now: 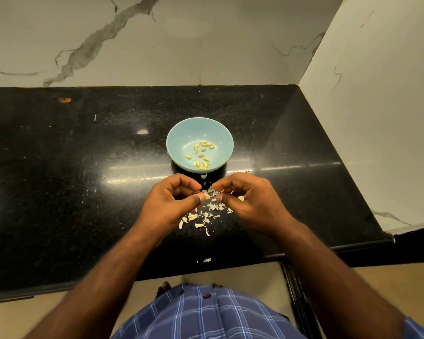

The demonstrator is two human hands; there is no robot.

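A light blue bowl (179,137) stands on the black counter and holds several small yellow peeled garlic cloves (201,155). Just in front of it, my left hand (169,201) pinches a small garlic clove (206,196) between thumb and fingers. My right hand (250,199) has its fingers curled, thumb and forefinger tips close to that clove; whether it pinches a bit of skin is unclear. A scatter of white garlic skins (201,217) lies on the counter under and between both hands.
The black granite counter (83,179) meets a marble wall at the back and on the right. An orange speck (66,100) lies far left. One scrap of skin (206,260) sits near the counter's front edge.
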